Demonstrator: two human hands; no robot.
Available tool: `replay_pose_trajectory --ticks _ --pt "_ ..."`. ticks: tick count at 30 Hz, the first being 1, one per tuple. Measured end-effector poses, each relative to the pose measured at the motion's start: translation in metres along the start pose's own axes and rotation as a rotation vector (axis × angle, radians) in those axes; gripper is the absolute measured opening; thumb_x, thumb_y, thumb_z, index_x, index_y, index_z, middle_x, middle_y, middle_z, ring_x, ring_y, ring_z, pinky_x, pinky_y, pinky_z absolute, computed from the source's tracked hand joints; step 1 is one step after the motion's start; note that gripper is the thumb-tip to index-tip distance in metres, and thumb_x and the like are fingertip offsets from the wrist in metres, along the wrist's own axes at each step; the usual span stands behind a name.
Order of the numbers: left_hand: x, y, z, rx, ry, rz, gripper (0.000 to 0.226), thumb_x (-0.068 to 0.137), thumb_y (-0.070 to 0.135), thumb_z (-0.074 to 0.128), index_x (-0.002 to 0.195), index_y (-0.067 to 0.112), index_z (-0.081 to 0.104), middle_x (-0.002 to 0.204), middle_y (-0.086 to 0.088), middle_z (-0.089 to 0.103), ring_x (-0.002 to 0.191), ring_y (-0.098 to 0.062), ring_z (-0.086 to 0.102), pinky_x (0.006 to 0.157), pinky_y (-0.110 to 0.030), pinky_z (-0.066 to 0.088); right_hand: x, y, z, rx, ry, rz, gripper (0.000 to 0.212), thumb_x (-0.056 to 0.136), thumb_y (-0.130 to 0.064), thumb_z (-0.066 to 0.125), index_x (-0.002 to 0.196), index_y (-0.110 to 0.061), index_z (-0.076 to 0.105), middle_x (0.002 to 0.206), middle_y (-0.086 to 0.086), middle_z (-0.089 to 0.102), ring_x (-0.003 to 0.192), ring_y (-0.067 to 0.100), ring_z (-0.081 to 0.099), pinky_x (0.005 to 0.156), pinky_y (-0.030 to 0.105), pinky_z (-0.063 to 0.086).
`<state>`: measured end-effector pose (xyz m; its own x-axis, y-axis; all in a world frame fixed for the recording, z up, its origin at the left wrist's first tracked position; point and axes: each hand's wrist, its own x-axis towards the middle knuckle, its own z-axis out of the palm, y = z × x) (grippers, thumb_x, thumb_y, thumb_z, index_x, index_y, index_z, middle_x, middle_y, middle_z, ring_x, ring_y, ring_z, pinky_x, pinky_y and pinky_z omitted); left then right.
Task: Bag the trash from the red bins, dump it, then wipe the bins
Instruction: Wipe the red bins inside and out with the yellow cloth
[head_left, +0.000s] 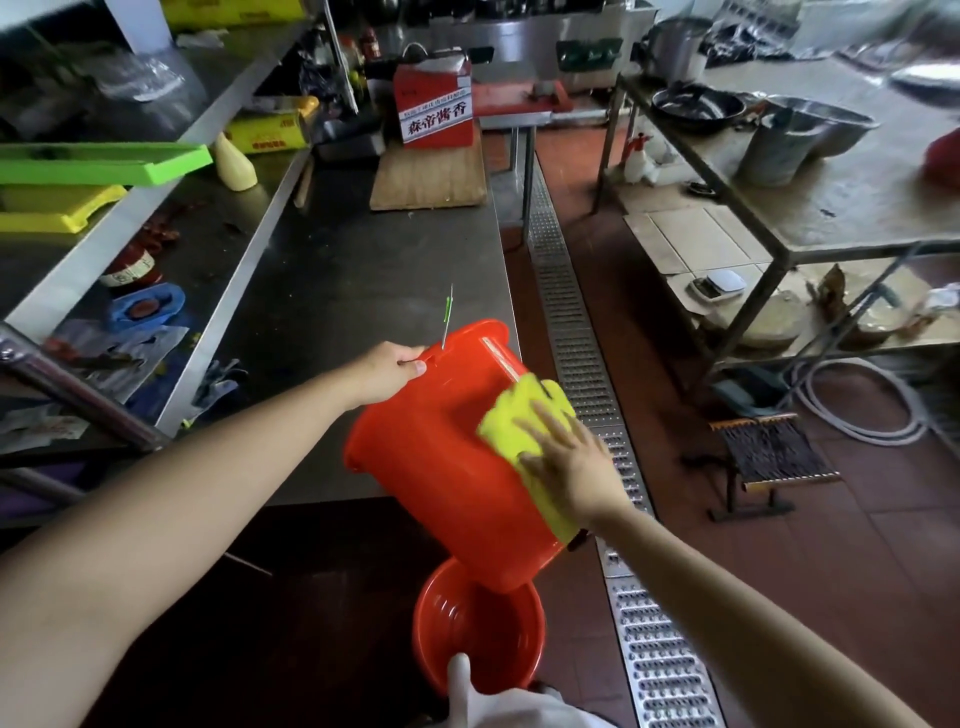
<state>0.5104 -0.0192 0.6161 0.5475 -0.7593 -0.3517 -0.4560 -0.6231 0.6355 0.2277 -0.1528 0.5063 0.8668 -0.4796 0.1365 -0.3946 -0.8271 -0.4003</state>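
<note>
1. The right hand (569, 462) lies flat, fingers straight and spread, pressing a yellow cloth (524, 421) against the side wall of the red bin (441, 467). It grips nothing; the palm pins the cloth.
2. The left hand (389, 366) curls its fingers round the bin's upper end, thumb on the outside, holding it up. Which end that is, rim or base, I cannot tell for sure.
3. The bin is tilted, lifted over the near corner of the steel table (363, 260). Its long axis runs from the left hand, up and away, down toward the person and rightward.
4. Its lower end hangs above a second bin (478, 623), which stands upright on the floor with its mouth open to the camera and looks empty.
5. The relation that counts: the cloth sits on the bin's right-facing wall, with the right hand the nearer one to it. Most of the wall runs down and toward the person from the fingers, so I judge the next stroke should run along that axis while the left hand steadies.
6. Wiping seems under way; bagging and dumping look done for this bin.
7. Readable writing: a red box (435, 104) at the table's far end bears large Chinese characters, seemingly 森帝酱香. Smaller print above them is too blurred.
8. A drain grate (597, 415) runs along the floor beside the table.
</note>
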Motion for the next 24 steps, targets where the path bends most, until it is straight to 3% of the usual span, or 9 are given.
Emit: replay_pose_trajectory --ticks 2,4,9,11,13,16,19,21,24 --pt "-0.001 0.003 0.002 -0.002 0.006 -0.009 0.043 0.102 0.036 0.050 0.144 0.031 0.047 0.144 0.004 0.051 0.134 -0.020 0.047 0.113 -0.041 0.035 0.001 0.016 -0.006 0.186 -0.028 0.231 0.053 0.098 -0.059 0.045 0.150 -0.045 0.039 0.164 -0.016 0.023 0.146 0.027 0.034 0.114 0.049 0.036" --pt "0.000 0.007 0.002 -0.013 0.009 -0.016 0.041 0.102 0.035 0.049 0.143 0.031 0.049 0.142 0.003 0.054 0.130 -0.020 0.051 0.112 -0.043 0.037 -0.005 0.007 -0.002 0.150 0.004 0.273 0.052 0.099 -0.058 0.046 0.149 -0.048 0.037 0.164 -0.014 0.024 0.146 0.030 0.033 0.113 0.051 0.035" --pt "0.001 0.017 0.005 -0.056 0.015 0.000 0.038 0.102 0.027 0.050 0.140 0.022 0.054 0.133 -0.002 0.062 0.112 -0.014 0.059 0.100 -0.029 0.043 -0.050 -0.055 0.046 -0.256 0.149 -0.172 0.059 0.097 -0.045 0.051 0.151 -0.051 0.028 0.168 -0.005 0.015 0.150 0.047 0.016 0.112 0.063 0.027" --pt "0.000 0.019 0.006 -0.048 0.007 0.003 0.040 0.103 0.026 0.049 0.143 0.020 0.050 0.137 -0.002 0.058 0.117 -0.015 0.056 0.098 -0.027 0.040 -0.063 -0.060 0.057 -0.328 0.116 -0.381 0.062 0.098 -0.038 0.054 0.153 -0.046 0.027 0.169 -0.004 0.010 0.150 0.048 0.012 0.114 0.066 0.022" --pt "0.000 0.018 0.005 -0.044 0.004 0.001 0.044 0.103 0.026 0.049 0.146 0.019 0.046 0.143 -0.002 0.053 0.126 -0.018 0.052 0.101 -0.028 0.038 -0.064 -0.043 0.048 -0.314 0.107 -0.455 0.059 0.100 -0.043 0.055 0.153 -0.043 0.031 0.168 -0.006 0.013 0.152 0.041 0.016 0.116 0.061 0.024" --pt "-0.001 0.017 0.006 -0.045 -0.005 0.010 0.044 0.104 0.026 0.048 0.147 0.021 0.044 0.146 0.000 0.050 0.132 -0.020 0.048 0.107 -0.033 0.037 -0.047 -0.007 0.016 -0.098 0.130 -0.092 0.051 0.100 -0.061 0.044 0.149 -0.046 0.040 0.165 -0.014 0.020 0.149 0.028 0.029 0.112 0.051 0.034" --pt "-0.002 0.019 0.009 -0.025 -0.005 -0.008 0.043 0.104 0.030 0.045 0.147 0.025 0.043 0.147 0.001 0.049 0.135 -0.024 0.045 0.112 -0.042 0.034 -0.030 0.022 -0.006 0.179 0.075 0.309 0.061 0.096 -0.068 0.034 0.146 -0.037 0.049 0.162 -0.015 0.028 0.141 0.028 0.041 0.112 0.046 0.036" --pt "-0.002 0.019 0.008 -0.012 0.006 -0.026 0.044 0.104 0.032 0.046 0.147 0.026 0.044 0.147 0.000 0.049 0.135 -0.025 0.045 0.113 -0.045 0.035 -0.029 0.021 -0.006 0.239 0.080 0.333 0.067 0.092 -0.072 0.031 0.146 -0.036 0.050 0.161 -0.014 0.031 0.141 0.030 0.041 0.112 0.048 0.035" --pt "-0.002 0.020 0.007 0.008 0.024 -0.033 0.044 0.103 0.032 0.048 0.145 0.023 0.046 0.146 0.000 0.050 0.134 -0.024 0.047 0.110 -0.042 0.035 -0.050 -0.003 0.016 0.049 0.171 0.201 0.052 0.098 -0.065 0.037 0.148 -0.049 0.041 0.163 -0.011 0.028 0.145 0.033 0.034 0.112 0.053 0.033"
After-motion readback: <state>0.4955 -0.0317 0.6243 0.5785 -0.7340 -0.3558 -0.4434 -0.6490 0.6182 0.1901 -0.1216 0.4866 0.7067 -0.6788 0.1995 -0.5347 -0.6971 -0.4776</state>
